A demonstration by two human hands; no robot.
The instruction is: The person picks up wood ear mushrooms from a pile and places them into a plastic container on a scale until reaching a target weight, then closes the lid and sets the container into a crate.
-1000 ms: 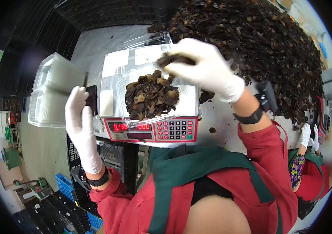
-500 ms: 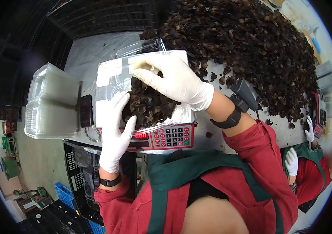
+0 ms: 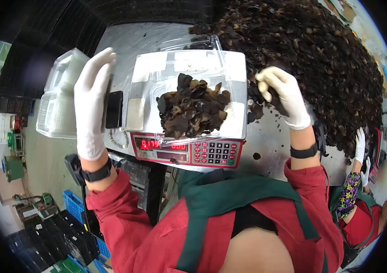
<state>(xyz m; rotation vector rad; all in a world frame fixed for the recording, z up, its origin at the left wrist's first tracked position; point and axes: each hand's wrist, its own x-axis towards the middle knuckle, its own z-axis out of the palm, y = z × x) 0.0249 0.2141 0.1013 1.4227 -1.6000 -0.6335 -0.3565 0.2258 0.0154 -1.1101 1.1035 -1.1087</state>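
My left hand (image 3: 92, 100), in a white glove, is raised left of the scale beside a stack of clear plastic boxes (image 3: 57, 113). Its fingers are stretched out and hold nothing. My right hand (image 3: 286, 93), also gloved, hovers right of the scale at the edge of a big heap of dark, leafy pieces like wood ear fungus (image 3: 302, 41). Its fingers are curled in; whatever lies inside them is hidden. Between my hands, an open clear plastic box (image 3: 234, 98) holds a mound of fungus pieces (image 3: 193, 109) on the scale (image 3: 184, 157), whose red display appears to read 0.175.
A black phone (image 3: 114, 109) and a beaded bracelet (image 3: 119, 138) lie left of the scale. Black crates (image 3: 152, 11) stand behind. At far right are a co-worker's gloved hand (image 3: 360, 143) and patterned sleeve (image 3: 350, 193), near another red-edged device (image 3: 375, 157).
Both hands have left the fungus in the box and moved apart, the left toward the stacked boxes, the right toward the heap. The scale's display now shows. The co-worker's arm has shifted.
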